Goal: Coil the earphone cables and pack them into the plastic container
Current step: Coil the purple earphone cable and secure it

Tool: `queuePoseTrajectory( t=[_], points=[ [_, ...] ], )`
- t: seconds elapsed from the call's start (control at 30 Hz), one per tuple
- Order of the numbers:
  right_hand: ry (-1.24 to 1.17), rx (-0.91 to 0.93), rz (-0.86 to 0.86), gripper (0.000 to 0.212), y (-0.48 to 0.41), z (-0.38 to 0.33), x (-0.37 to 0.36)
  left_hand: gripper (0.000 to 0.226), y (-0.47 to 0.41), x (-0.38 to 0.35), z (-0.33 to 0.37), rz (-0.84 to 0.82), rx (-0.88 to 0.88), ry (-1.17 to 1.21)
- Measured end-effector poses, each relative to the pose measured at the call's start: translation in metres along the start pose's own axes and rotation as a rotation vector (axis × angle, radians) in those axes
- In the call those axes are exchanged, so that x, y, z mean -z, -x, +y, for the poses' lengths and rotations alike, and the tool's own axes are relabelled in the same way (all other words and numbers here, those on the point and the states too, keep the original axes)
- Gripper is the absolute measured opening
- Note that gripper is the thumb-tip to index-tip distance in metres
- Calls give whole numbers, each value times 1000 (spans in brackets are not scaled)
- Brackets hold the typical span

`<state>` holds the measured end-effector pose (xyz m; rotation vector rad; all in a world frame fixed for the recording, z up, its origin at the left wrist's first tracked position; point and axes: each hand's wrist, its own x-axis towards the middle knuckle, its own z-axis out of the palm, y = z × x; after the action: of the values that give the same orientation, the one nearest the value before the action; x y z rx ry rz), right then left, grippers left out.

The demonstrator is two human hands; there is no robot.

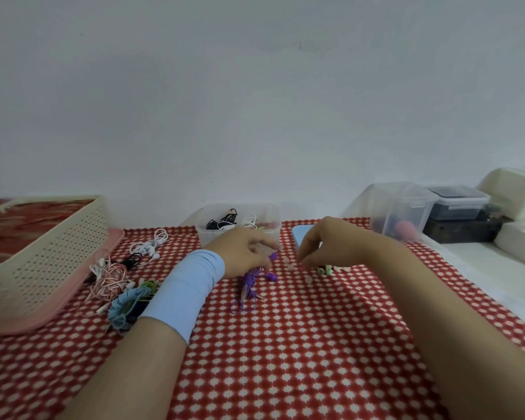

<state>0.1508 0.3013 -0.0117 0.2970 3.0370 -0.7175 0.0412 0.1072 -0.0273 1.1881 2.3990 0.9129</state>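
A purple earphone cable (250,283) lies partly bundled on the red patterned cloth, its loose end trailing toward me. My left hand (245,250), with a light blue wrist sleeve, holds its upper part with curled fingers. My right hand (326,245) hovers just right of it, fingers curled downward over small earbud pieces (325,269); whether it pinches anything is unclear. Behind the hands stands a clear plastic container (269,230) holding black and white coiled cables. More tangled earphones, white (150,245), pink (108,281) and blue-green (131,301), lie to the left.
A cream perforated basket (43,259) on a pink tray (82,291) sits at the left. A light blue flat object (299,233) lies behind my right hand. Clear lidded boxes (399,210) and a dark box (461,228) stand at the back right, by white foam blocks (515,192).
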Motion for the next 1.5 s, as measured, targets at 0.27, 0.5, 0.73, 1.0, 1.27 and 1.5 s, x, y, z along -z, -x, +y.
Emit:
queuePoseTrajectory(
  t=[0.27, 0.5, 0.73, 1.0, 1.27, 1.5],
  points=[
    [23, 15, -50, 9, -1, -1, -4, 20, 2, -1, 2, -26, -37, 224],
    [-424, 26, 145, 6, -1, -8, -4, 16, 0, -2, -2, 58, 17, 456],
    [-903, -25, 48, 15, 1, -16, -15, 23, 0, -6, 2, 32, 58, 757],
    [-978, -12, 60, 15, -3, -17, -19, 24, -1, -6, -2, 40, 48, 882],
    [-1047, -17, 29, 14, -3, -16, -20, 16, -1, -7, -3, 43, 44, 887],
    [-953, -25, 50, 16, 3, -23, -17, 16, -1, -4, -3, 56, 34, 789]
  ],
)
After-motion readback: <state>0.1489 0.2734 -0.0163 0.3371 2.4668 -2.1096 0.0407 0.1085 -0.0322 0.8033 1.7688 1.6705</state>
